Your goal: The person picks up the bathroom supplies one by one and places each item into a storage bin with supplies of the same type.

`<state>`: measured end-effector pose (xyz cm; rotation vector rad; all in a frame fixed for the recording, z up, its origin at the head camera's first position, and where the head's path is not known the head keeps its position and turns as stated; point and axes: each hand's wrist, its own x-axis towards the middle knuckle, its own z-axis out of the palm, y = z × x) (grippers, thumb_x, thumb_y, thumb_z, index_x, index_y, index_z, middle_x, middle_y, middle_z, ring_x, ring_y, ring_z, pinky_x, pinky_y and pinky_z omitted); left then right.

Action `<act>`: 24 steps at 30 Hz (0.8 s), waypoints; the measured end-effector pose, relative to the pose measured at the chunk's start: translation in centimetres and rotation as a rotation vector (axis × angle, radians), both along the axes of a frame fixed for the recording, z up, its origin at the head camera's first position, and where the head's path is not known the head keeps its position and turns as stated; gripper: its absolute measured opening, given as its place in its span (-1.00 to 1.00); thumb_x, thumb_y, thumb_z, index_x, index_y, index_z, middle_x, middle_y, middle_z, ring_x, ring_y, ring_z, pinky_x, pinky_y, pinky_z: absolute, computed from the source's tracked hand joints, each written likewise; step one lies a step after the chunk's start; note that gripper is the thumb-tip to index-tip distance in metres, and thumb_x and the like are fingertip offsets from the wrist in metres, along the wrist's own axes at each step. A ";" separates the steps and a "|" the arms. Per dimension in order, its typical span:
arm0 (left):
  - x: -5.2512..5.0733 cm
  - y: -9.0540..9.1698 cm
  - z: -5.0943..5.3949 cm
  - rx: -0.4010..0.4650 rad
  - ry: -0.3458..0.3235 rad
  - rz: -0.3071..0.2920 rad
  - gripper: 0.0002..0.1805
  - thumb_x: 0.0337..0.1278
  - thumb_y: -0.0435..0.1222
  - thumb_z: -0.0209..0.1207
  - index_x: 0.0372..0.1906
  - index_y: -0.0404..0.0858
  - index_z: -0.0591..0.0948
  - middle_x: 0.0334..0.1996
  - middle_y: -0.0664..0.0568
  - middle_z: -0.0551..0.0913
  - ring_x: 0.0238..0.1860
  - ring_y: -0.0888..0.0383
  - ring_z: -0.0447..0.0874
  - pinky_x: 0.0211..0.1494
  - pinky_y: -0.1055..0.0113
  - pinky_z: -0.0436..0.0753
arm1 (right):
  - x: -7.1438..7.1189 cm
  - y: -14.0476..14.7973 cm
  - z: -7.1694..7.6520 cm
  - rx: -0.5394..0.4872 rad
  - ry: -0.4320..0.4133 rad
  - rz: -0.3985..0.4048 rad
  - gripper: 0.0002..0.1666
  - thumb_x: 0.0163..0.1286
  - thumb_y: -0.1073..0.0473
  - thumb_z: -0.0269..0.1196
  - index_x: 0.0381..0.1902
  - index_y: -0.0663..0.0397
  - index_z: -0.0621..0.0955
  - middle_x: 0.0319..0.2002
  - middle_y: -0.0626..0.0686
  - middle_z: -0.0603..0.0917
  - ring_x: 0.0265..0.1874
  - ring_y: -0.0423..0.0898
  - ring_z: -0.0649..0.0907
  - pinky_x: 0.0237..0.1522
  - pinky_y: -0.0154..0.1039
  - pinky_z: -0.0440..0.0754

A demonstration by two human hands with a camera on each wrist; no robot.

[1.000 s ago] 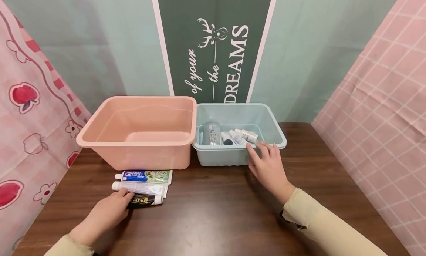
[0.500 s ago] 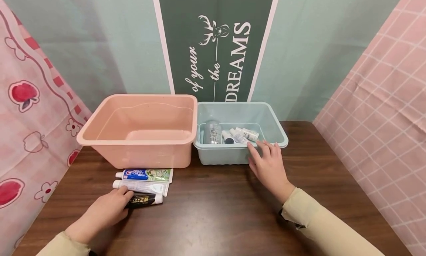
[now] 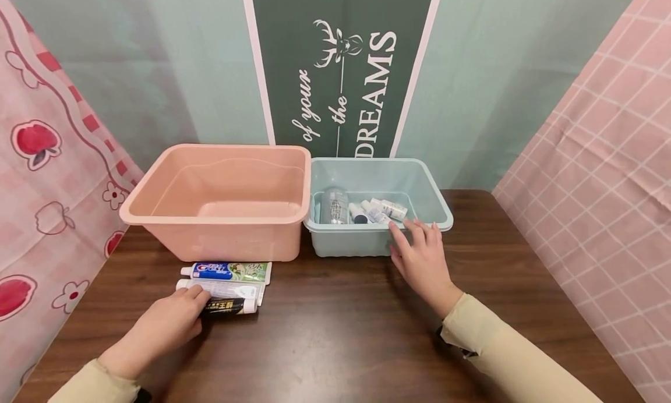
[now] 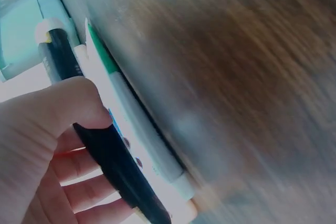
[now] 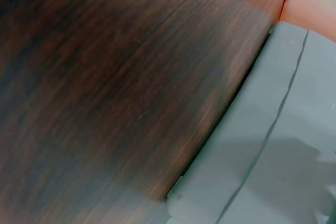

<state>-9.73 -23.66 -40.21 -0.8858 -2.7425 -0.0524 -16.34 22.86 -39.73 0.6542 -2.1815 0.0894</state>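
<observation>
My left hand (image 3: 166, 326) grips a black tube with a white cap (image 3: 226, 306), thumb on one side and fingers on the other in the left wrist view. Beyond it lie a whitish tube (image 3: 233, 289) and a blue and green toothpaste tube (image 3: 230, 271), side by side on the table. My right hand (image 3: 423, 262) rests its fingertips on the near rim of the light blue bin (image 3: 346, 241), fingers spread and slightly bent. Inside that bin are a clear bottle (image 3: 334, 206) and several small white bottles (image 3: 394, 209).
A larger pink bin (image 3: 230, 240) stands left of the blue one, its side against it, behind the tubes. Brown wooden tabletop (image 3: 335, 327) extends in front. Curtains hang behind and on both sides, the right one pink with a grid (image 3: 603, 187).
The black tube has shifted slightly up in the head view with my left hand, its capped end tilting up a little. My right hand stays at the blue bin's rim.
</observation>
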 end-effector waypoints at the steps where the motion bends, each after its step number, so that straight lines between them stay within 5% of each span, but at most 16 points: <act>1: -0.1 0.1 0.1 0.008 0.019 -0.001 -0.69 -0.57 -0.40 0.28 -0.49 -0.25 0.45 -0.52 0.05 0.43 -0.52 0.02 0.48 -0.58 0.15 0.48 | -0.1 0.0 0.0 0.002 0.001 -0.002 -0.51 0.31 0.06 -0.05 0.12 0.14 0.49 -0.08 0.36 0.46 -0.09 0.36 0.46 -0.06 0.41 0.30; 11: -1.0 0.7 0.7 0.063 0.136 -0.025 -0.70 -0.59 -0.43 0.25 -0.49 -0.29 0.46 -0.51 0.00 0.45 -0.46 -0.03 0.50 -0.58 0.11 0.49 | -0.3 0.4 0.8 0.041 -0.026 -0.031 -0.39 0.08 0.18 0.25 0.15 0.14 0.47 -0.04 0.35 0.44 -0.06 0.36 0.45 -0.02 0.41 0.30; 24: -1.0 0.4 2.4 0.045 0.088 0.007 -0.69 -0.52 -0.40 0.27 -0.42 -0.31 0.52 -0.42 -0.03 0.50 -0.41 -0.04 0.53 -0.60 0.06 0.51 | 0.2 0.1 0.5 0.048 -0.038 -0.042 -0.39 0.07 0.18 0.27 0.14 0.15 0.48 -0.04 0.35 0.45 -0.06 0.35 0.45 -0.02 0.40 0.30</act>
